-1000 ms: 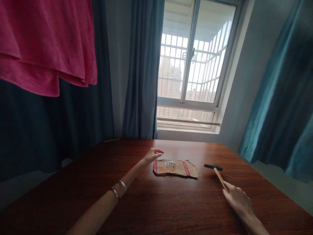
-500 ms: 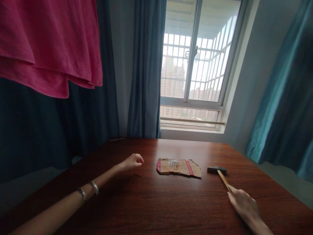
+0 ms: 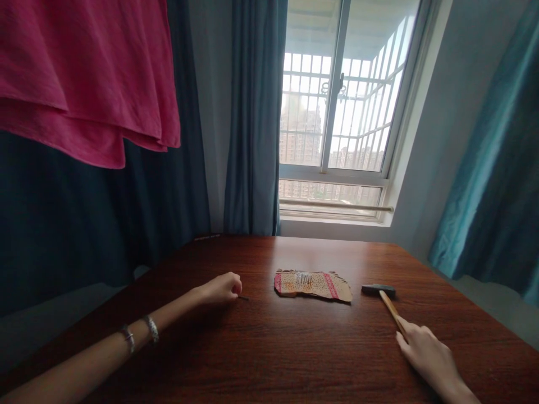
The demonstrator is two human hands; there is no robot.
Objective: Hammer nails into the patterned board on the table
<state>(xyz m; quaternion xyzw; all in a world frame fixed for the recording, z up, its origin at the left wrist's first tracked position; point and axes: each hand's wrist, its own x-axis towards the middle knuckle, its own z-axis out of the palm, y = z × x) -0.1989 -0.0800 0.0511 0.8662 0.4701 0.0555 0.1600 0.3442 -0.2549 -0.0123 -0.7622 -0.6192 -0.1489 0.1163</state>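
My left hand [image 3: 223, 288] rests low over the table, its fingers curled and closed at the near end of a thin dark nail [image 3: 243, 298] that lies on the wood. The fingertips are partly hidden, but they appear to pinch the nail. At the right, my right hand [image 3: 429, 349] is wrapped round the wooden handle of a hammer [image 3: 379, 290], whose dark head lies on or just above the tabletop. Between the hands lies a torn piece of cardboard [image 3: 324, 287] with pink bands and many small holes; several nails [image 3: 304, 278] sit in a row at its upper part.
The brown wooden table [image 3: 269, 353] reaches to a wall with a barred window [image 3: 332, 129]. Blue curtains [image 3: 252, 123] hang on both sides. A pink towel [image 3: 92, 84] hangs at upper left.
My left hand has come down and closed in on the loose nail. My right hand stays on the hammer, and the whole view has shifted slightly.
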